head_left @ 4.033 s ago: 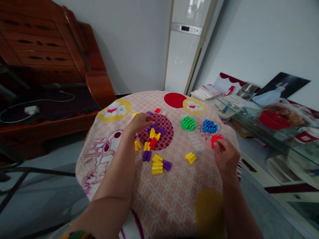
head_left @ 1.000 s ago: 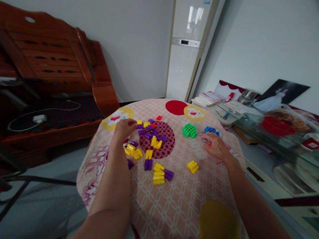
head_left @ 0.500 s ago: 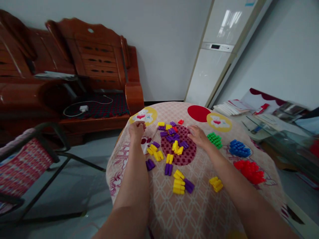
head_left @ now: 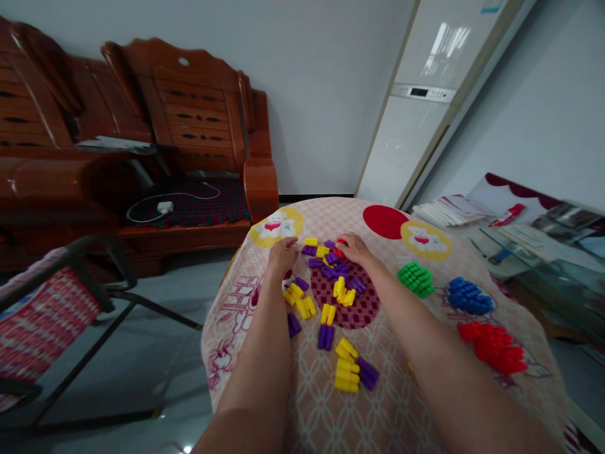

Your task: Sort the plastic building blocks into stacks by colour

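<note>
My right hand (head_left: 357, 248) reaches to the far part of the round table, its fingers closed over a small red plastic building block (head_left: 341, 242). To the left, my left hand (head_left: 282, 255) hovers at the edge of the scattered pile, fingers loosely apart and nothing visible in them. Between the hands lie purple blocks (head_left: 328, 273) and yellow blocks (head_left: 322, 251), several of them jumbled together. Nearer to me are a yellow-and-purple pair (head_left: 326, 326) and a yellow cluster (head_left: 346, 375) beside a purple block (head_left: 367, 373).
Sorted groups of green blocks (head_left: 416, 279), blue blocks (head_left: 469, 296) and red blocks (head_left: 492, 346) sit on the right of the patterned tablecloth (head_left: 321, 403). A glass-topped side table (head_left: 534, 258) stands at the right, a wooden bench (head_left: 189, 120) behind, a folding chair (head_left: 57, 309) at left.
My right hand has moved left onto the red block, which has shifted slightly left. My left hand has come a little right toward the pile. The view has shifted slightly.
</note>
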`<action>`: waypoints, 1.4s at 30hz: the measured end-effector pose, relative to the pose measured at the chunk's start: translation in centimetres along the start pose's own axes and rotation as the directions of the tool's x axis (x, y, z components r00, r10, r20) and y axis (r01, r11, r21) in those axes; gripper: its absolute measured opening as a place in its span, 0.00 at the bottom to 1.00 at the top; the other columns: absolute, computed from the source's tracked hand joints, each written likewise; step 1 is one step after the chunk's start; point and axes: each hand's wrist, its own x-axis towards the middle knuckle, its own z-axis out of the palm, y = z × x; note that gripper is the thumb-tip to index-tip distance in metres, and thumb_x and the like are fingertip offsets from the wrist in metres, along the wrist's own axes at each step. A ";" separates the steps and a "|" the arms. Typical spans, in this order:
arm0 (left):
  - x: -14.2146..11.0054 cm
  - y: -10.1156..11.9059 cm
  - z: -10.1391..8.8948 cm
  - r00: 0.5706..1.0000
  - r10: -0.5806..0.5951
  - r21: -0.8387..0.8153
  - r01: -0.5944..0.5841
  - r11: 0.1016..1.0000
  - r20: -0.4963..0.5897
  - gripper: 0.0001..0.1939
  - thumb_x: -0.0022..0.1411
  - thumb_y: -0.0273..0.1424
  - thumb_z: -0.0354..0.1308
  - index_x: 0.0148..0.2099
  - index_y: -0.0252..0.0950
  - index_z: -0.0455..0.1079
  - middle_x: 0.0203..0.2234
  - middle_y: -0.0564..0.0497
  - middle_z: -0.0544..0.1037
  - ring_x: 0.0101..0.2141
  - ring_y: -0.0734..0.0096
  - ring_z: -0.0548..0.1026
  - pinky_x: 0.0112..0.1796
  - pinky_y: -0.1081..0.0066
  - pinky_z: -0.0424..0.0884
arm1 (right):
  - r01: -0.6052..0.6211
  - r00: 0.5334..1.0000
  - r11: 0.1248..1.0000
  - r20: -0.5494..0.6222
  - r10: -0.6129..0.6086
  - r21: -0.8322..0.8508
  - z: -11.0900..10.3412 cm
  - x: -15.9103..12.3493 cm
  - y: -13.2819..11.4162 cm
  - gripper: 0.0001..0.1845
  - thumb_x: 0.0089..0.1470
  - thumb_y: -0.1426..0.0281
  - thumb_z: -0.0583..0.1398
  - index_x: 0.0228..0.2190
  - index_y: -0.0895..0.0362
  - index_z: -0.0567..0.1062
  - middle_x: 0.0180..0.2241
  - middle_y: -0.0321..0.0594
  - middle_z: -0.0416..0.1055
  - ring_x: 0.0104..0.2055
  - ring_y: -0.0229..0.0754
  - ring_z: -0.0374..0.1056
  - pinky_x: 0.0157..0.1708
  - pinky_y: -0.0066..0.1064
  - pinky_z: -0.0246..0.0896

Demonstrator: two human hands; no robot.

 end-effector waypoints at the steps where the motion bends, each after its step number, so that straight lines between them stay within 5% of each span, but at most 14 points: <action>1: -0.2 0.6 0.2 0.997 0.057 0.074 -0.061 0.995 0.052 0.20 0.59 0.24 0.53 0.52 0.35 0.76 0.44 0.44 0.81 0.45 0.64 0.79 0.49 0.67 0.72 | 0.040 0.999 0.999 0.007 -0.040 0.010 0.0 -0.4 -0.6 0.12 0.60 0.67 0.57 0.42 0.57 0.78 0.42 0.44 0.74 0.47 0.43 0.65 0.50 0.33 0.57; 5: -1.5 2.9 1.0 0.960 0.178 0.300 -0.239 0.924 0.218 0.21 0.61 0.25 0.53 0.54 0.35 0.75 0.51 0.42 0.78 0.52 0.58 0.75 0.54 0.64 0.68 | 0.143 0.989 0.989 0.030 -0.145 0.043 -0.6 -3.5 -2.3 0.10 0.56 0.69 0.62 0.40 0.58 0.79 0.39 0.44 0.72 0.43 0.43 0.65 0.46 0.33 0.58; 10: -2.0 3.9 0.9 0.939 0.174 0.337 -0.273 0.901 0.297 0.19 0.61 0.30 0.54 0.52 0.36 0.77 0.45 0.45 0.81 0.45 0.61 0.78 0.46 0.69 0.71 | 0.211 0.973 0.977 0.089 -0.212 0.018 -2.5 -9.0 -2.4 0.07 0.55 0.69 0.63 0.30 0.60 0.79 0.33 0.42 0.69 0.37 0.41 0.63 0.40 0.32 0.58; 16: -1.0 4.0 1.2 0.949 0.166 0.368 -0.261 0.893 0.270 0.21 0.58 0.36 0.55 0.51 0.36 0.77 0.38 0.44 0.82 0.38 0.60 0.78 0.39 0.69 0.71 | 0.043 0.999 0.994 -0.009 -0.042 0.104 -4.0 -15.7 -1.7 0.06 0.55 0.70 0.63 0.28 0.58 0.80 0.39 0.43 0.72 0.41 0.41 0.67 0.45 0.32 0.60; 21: -0.9 5.2 1.4 0.950 0.195 0.391 -0.280 0.877 0.243 0.20 0.56 0.38 0.56 0.49 0.38 0.78 0.35 0.45 0.82 0.37 0.60 0.78 0.37 0.69 0.71 | -0.055 0.963 0.978 -0.249 0.105 0.201 -6.0 -20.2 -1.8 0.07 0.56 0.70 0.62 0.30 0.56 0.81 0.50 0.47 0.71 0.54 0.47 0.66 0.54 0.38 0.58; 25: -1.5 6.3 1.3 0.948 0.191 0.374 -0.278 0.885 0.253 0.20 0.58 0.36 0.56 0.50 0.36 0.77 0.38 0.45 0.82 0.39 0.61 0.78 0.39 0.70 0.70 | -0.211 0.836 0.949 -0.460 0.299 0.233 -8.2 -23.4 -0.8 0.08 0.54 0.68 0.60 0.31 0.55 0.80 0.37 0.44 0.76 0.43 0.45 0.70 0.48 0.37 0.63; 30: -2.1 7.0 1.2 0.948 0.188 0.384 -0.279 0.880 0.258 0.20 0.59 0.36 0.57 0.51 0.36 0.77 0.40 0.46 0.82 0.41 0.61 0.77 0.41 0.70 0.70 | -0.385 0.455 0.776 -0.629 0.631 0.499 -9.7 -27.7 2.0 0.13 0.49 0.65 0.58 0.32 0.57 0.79 0.29 0.41 0.77 0.30 0.43 0.72 0.33 0.32 0.68; 33: -2.4 7.4 1.1 0.951 0.178 0.395 -0.269 0.879 0.253 0.19 0.58 0.36 0.57 0.50 0.36 0.77 0.39 0.47 0.82 0.40 0.61 0.77 0.40 0.71 0.70 | -0.452 0.344 0.751 -0.683 0.644 0.481 -10.3 -29.8 3.3 0.14 0.47 0.64 0.57 0.33 0.56 0.80 0.30 0.41 0.79 0.31 0.44 0.73 0.34 0.33 0.68; 36: -2.7 7.6 1.0 0.953 0.160 0.392 -0.254 0.884 0.256 0.19 0.58 0.36 0.57 0.50 0.35 0.77 0.39 0.47 0.82 0.40 0.62 0.78 0.40 0.72 0.70 | -0.553 0.374 0.759 -0.711 0.596 0.344 -10.7 -31.0 3.7 0.12 0.47 0.66 0.57 0.30 0.56 0.80 0.30 0.42 0.79 0.31 0.44 0.73 0.34 0.33 0.67; 42: -2.3 6.8 1.2 0.958 0.137 0.380 -0.229 0.896 0.254 0.20 0.58 0.36 0.57 0.51 0.36 0.77 0.39 0.47 0.82 0.38 0.63 0.77 0.40 0.71 0.70 | -0.716 0.580 0.698 -0.575 0.578 -0.020 -10.4 -30.9 3.3 0.10 0.47 0.72 0.56 0.23 0.55 0.78 0.26 0.44 0.76 0.28 0.44 0.69 0.31 0.32 0.61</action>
